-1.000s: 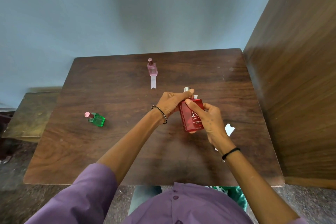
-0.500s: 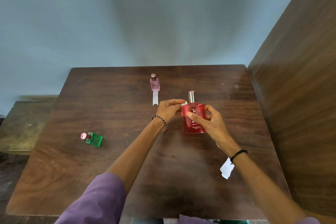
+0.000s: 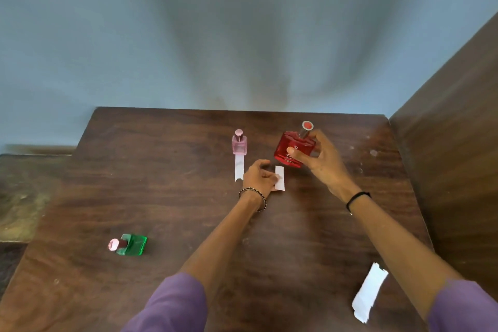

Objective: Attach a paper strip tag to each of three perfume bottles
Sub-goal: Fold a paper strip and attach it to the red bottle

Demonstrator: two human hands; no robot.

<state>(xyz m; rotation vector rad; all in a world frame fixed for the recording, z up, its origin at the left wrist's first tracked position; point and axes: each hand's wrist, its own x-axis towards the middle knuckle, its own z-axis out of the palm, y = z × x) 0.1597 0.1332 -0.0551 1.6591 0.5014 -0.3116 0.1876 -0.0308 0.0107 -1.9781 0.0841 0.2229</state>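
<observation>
My right hand [image 3: 320, 159] grips the red perfume bottle [image 3: 292, 147], tilted just above the table [image 3: 161, 170] at the far right. My left hand [image 3: 260, 176] pinches a white paper strip [image 3: 280, 178] that lies flat on the wood just below the bottle. A small pink bottle [image 3: 239, 143] stands upright at the far middle with a paper strip [image 3: 239, 168] running from its base toward me. A green bottle [image 3: 132, 245] with a pink cap lies on its side at the near left.
Another loose white paper strip [image 3: 369, 291] lies at the near right by my right forearm. A tall wooden panel [image 3: 458, 143] borders the table's right side. A blue wall stands behind, and a lower bench [image 3: 24, 197] sits to the left.
My right hand has carried the red bottle farther away and to the right. My left hand let go of the bottle's neck and came down onto the paper strip on the table.
</observation>
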